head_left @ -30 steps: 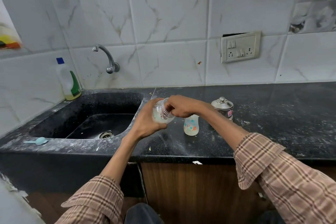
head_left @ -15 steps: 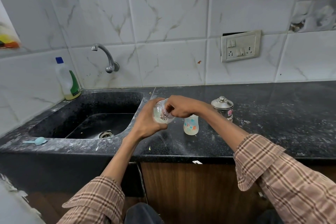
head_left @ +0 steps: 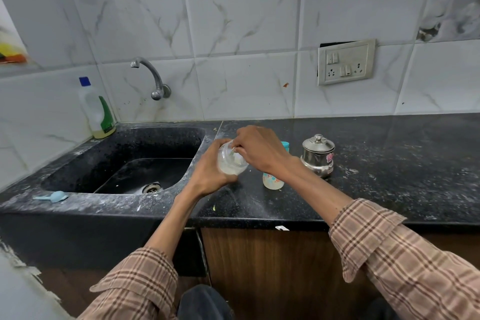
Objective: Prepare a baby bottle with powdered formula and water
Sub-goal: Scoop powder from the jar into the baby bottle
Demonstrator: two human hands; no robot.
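The black speckled stone counter [head_left: 376,163], dusted with white powder, carries a sunken black sink [head_left: 124,163] at its left. Above the counter's edge by the sink, the left hand [head_left: 207,176] wraps its fingers round a clear glass jar with whitish contents [head_left: 231,163], held tilted. The right hand [head_left: 259,150] has its fingers pinched at the jar's mouth; what they hold cannot be told. Behind the right wrist stands the small clear baby bottle with printed pattern [head_left: 272,180], upright, just beside a lidded steel canister [head_left: 318,154]. A pale blue plastic scoop [head_left: 52,196] lies on the sink's front rim, well apart. Judgement: powder dosing is in hand; the next move calls for carrying powder to the bottle's narrow mouth without spilling.
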